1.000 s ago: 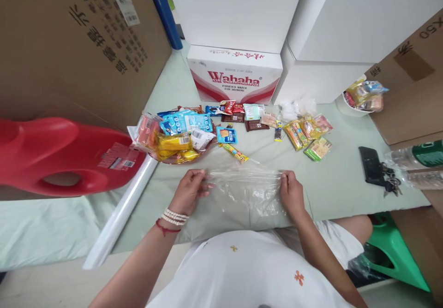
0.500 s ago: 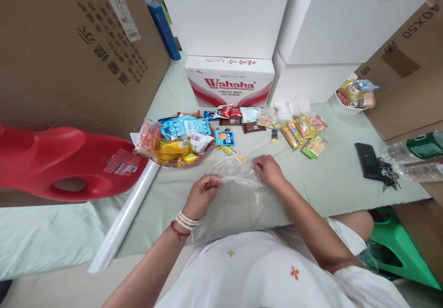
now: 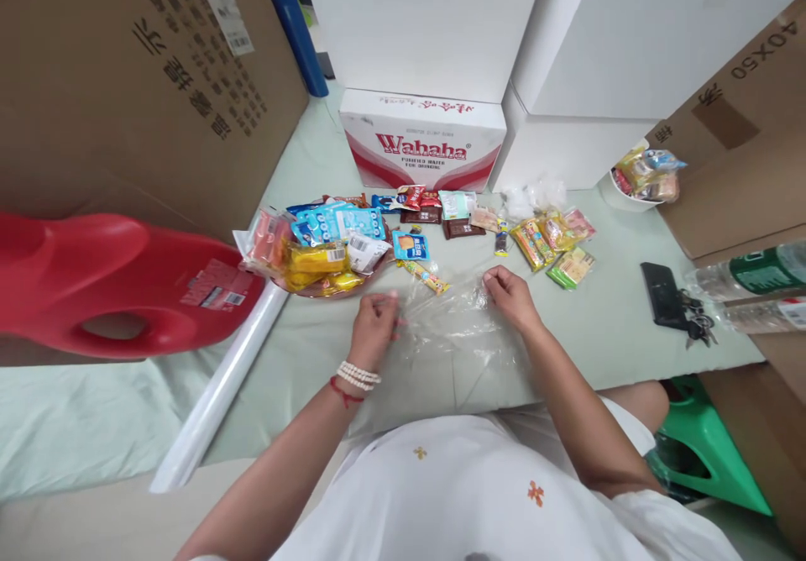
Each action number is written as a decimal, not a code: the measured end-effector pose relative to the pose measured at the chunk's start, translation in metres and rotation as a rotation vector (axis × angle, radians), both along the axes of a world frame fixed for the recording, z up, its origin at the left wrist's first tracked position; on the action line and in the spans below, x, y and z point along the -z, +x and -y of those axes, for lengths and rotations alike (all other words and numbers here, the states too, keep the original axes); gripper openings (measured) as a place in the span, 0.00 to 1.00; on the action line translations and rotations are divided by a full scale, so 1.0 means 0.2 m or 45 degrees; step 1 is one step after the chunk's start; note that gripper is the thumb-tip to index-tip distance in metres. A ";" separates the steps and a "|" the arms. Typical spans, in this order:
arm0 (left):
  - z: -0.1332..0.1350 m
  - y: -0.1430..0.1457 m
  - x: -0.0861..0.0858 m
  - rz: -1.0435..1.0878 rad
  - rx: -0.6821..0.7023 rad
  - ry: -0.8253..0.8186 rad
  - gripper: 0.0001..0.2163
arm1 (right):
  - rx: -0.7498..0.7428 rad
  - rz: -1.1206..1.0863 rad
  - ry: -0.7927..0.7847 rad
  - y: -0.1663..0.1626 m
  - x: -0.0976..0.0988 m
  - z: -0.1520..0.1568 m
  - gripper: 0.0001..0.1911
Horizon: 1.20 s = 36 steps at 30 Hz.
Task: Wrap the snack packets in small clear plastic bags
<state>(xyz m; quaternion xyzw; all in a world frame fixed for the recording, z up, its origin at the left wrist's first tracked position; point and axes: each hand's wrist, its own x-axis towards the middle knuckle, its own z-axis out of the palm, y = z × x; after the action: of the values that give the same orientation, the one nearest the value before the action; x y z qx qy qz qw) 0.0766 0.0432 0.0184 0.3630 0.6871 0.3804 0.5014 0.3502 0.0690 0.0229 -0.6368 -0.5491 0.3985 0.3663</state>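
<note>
A clear plastic bag [image 3: 450, 313] stretches between my hands, low over the cloth. My left hand [image 3: 376, 319] pinches its left side, fingers curled, and my right hand [image 3: 509, 294] is closed on its upper right edge. Just beyond the bag lies a yellow snack stick [image 3: 428, 276], with a blue snack packet [image 3: 410, 246] behind it. To the left, a shallow dish [image 3: 308, 290] is heaped with blue, yellow and white snack packets. Dark brown packets [image 3: 463, 228] and a small dark wrapped snack [image 3: 501, 238] lie farther back. Yellow snack packs [image 3: 534, 242] and a green packet [image 3: 572, 267] are to the right.
A Wahaba-style white and red carton marked Wahaha [image 3: 423, 145] stands behind the snacks. At right are a white bowl [image 3: 630, 198] of snacks, a black phone-like item [image 3: 663, 294], keys [image 3: 698, 322] and bottles [image 3: 765, 274]. A red jug [image 3: 157, 288] and white roll [image 3: 217, 393] are left.
My hands have moved apart and slightly up, the right one shifting rightward. The bag between them is spread wider and flatter. The view has shifted slightly.
</note>
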 end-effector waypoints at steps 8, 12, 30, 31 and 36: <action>0.00 0.04 0.08 -0.123 0.155 0.200 0.15 | 0.089 0.034 0.027 0.06 0.05 -0.01 0.16; 0.04 -0.02 0.09 -0.202 0.063 0.216 0.16 | 0.274 0.125 0.051 0.13 0.10 -0.05 0.16; 0.11 -0.12 0.16 -1.156 0.968 0.772 0.25 | -0.455 0.978 0.309 0.16 0.12 0.51 0.25; 0.10 -0.14 0.16 -1.168 0.999 0.750 0.27 | -0.439 0.956 0.288 0.21 0.13 0.53 0.25; 0.09 -0.17 0.12 -1.274 1.123 0.656 0.32 | -0.439 0.868 0.270 0.36 -0.02 0.31 0.18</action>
<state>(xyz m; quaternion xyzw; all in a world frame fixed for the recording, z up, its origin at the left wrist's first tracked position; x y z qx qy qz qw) 0.0430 0.0242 -0.0059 0.8449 0.5123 0.0802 0.1316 0.4225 0.0067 0.0278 -0.5896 -0.7762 0.1609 0.1546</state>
